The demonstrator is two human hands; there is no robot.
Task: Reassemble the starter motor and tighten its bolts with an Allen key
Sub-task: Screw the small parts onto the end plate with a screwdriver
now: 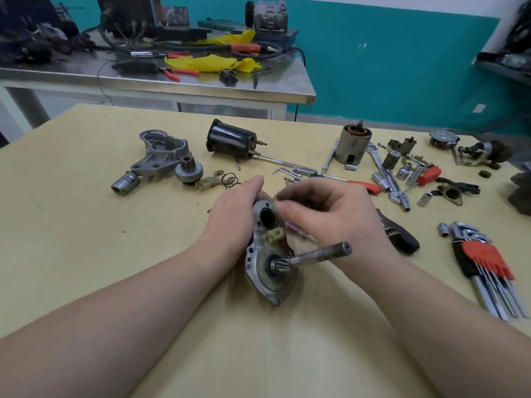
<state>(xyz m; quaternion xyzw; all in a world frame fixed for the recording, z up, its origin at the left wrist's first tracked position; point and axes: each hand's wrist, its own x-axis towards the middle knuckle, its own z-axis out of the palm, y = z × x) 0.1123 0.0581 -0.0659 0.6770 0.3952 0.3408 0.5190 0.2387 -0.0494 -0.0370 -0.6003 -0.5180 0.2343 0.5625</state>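
Yellow bench (86, 254): left hand (230, 216) grips motor housing (264, 271), right hand (324, 208) fingers curled, pinching sth w/ blur.

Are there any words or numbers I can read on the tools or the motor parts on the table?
None can be read.
Allen key set: its red holder shows no print I can make out.
Black cylindrical motor housing: no label visible.
Metal end plate held by the left hand: bare metal, no markings legible.
Sockets: any size stamps are too small to read.
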